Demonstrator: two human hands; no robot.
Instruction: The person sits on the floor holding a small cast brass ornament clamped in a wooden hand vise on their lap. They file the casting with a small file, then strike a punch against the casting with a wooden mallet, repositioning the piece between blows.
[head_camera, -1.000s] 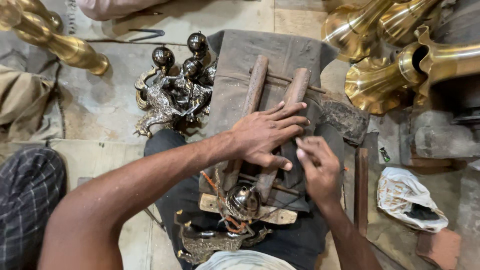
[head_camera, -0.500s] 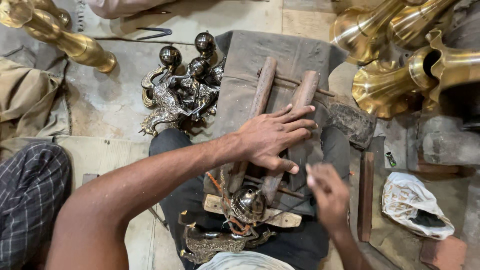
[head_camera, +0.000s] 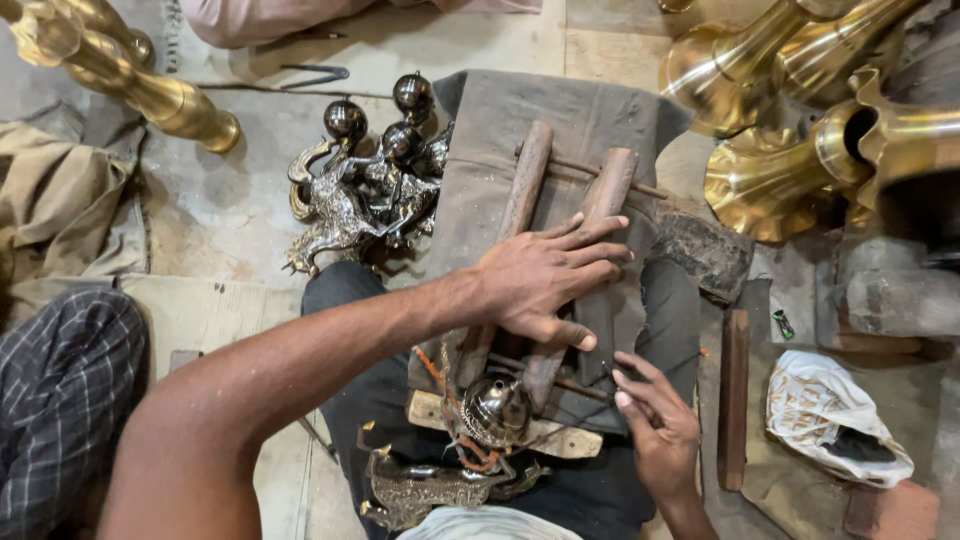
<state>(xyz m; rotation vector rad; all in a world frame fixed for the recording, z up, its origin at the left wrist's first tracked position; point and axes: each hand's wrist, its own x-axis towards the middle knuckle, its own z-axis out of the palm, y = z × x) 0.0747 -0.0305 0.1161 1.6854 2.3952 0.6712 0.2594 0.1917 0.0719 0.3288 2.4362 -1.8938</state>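
My left hand (head_camera: 545, 280) lies flat, fingers spread, across two wooden bars (head_camera: 523, 195) of a clamp frame that rests on a grey cloth (head_camera: 560, 120) over my lap. At the near end of the bars sits a round dark metal ball (head_camera: 495, 408) on an ornate metal piece (head_camera: 425, 490), bound with orange wire. My right hand (head_camera: 655, 425) hovers just right of the ball, fingers bent and apart, holding nothing that I can see.
A pile of ornate silvery metal castings with ball tops (head_camera: 365, 185) lies at the upper left. Large brass flared pieces (head_camera: 790, 120) crowd the upper right, a brass stand (head_camera: 150, 95) the upper left. A white crumpled bag (head_camera: 835, 420) and a wooden strip (head_camera: 735, 400) lie on the right.
My right hand has drawn back from the bars, down and toward me, to beside the ball. My left hand stays pressed on the bars.
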